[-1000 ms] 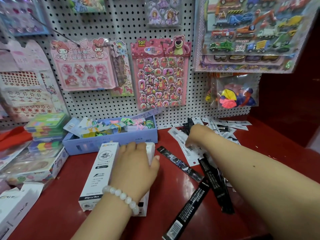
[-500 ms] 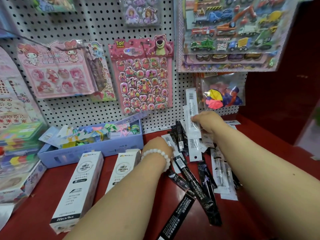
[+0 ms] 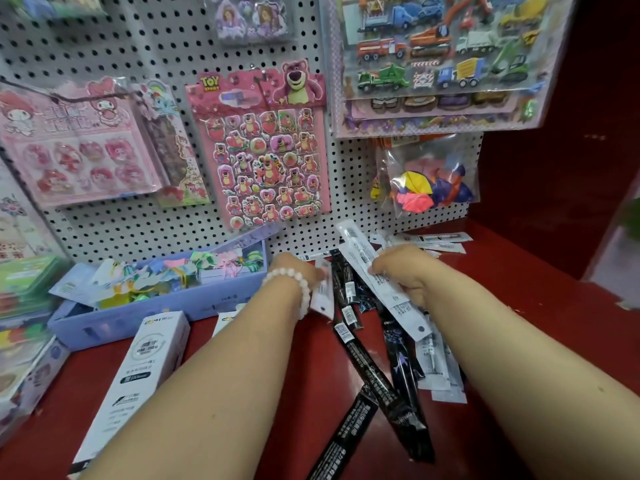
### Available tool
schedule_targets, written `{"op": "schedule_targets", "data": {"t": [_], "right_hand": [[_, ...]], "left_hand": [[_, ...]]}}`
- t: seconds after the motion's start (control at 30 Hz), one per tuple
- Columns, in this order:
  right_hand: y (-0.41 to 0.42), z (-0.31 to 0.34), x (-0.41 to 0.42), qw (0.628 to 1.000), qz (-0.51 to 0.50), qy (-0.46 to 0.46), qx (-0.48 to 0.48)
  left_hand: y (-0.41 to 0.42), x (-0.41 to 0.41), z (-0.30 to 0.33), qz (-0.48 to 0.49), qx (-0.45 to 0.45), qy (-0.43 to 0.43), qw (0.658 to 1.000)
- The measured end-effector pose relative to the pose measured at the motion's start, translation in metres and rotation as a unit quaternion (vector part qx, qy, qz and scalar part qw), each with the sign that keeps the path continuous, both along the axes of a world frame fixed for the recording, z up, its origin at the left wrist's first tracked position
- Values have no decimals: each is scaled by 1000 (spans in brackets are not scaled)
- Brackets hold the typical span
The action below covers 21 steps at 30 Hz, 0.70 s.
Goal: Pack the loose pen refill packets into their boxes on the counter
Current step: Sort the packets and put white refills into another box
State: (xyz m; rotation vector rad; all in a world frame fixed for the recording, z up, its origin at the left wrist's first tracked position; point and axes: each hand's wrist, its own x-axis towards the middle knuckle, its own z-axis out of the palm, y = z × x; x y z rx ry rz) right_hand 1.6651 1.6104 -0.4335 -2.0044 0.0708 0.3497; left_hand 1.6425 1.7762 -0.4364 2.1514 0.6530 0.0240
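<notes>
Loose refill packets, black (image 3: 374,375) and white (image 3: 438,368), lie scattered on the red counter (image 3: 536,306). My right hand (image 3: 403,268) grips a long white refill packet (image 3: 381,282), lifted and tilted above the pile. My left hand (image 3: 298,271), with a white bead bracelet at the wrist, rests on another white packet (image 3: 322,296) at the pile's left edge; its fingers are hidden. A white refill box (image 3: 145,372) lies at lower left, and a second white box (image 3: 223,320) shows behind my left forearm.
A blue tray (image 3: 145,310) of colourful items stands against the pegboard (image 3: 121,50), where sticker sheets and a balloon bag (image 3: 429,181) hang. More white packets (image 3: 433,240) lie at the back right. Stacked boxes (image 3: 24,341) crowd the left edge.
My left hand left the white box and reached to the pile's left side. My right hand lifted a white packet from the pile and now holds it tilted. The view shifted right.
</notes>
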Motion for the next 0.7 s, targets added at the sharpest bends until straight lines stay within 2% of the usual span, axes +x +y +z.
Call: {"op": "schedule_targets", "data": {"t": [0.13, 0.2, 0.3, 0.33, 0.43, 0.47, 0.57, 0.63, 0.7], "right_hand": [[10, -2, -4, 989, -19, 49, 139], [11, -1, -9, 975, -13, 95, 203], [7, -3, -10, 966, -9, 118, 229], [5, -4, -7, 968, -6, 119, 220], [-3, 0, 1, 980, -17, 110, 164], [-6, -1, 5, 985, -20, 103, 140], [-15, -1, 11, 991, -1, 101, 83], [-22, 1, 13, 994, 23, 101, 26], [-33, 5, 15, 990, 51, 74, -110]], "left_hand": [[-10, -1, 7, -58, -112, -71, 989], [-18, 0, 4, -88, -128, -67, 986], [-16, 5, 0, -104, -135, -67, 983], [-12, 7, 0, -105, -106, -68, 986], [4, 19, -2, -127, 120, -46, 984], [6, 22, -2, -132, 165, -24, 977], [9, 40, -11, -178, 235, 21, 955], [10, 50, -21, -173, 257, 34, 950], [12, 58, -31, -162, 254, 39, 953]]}}
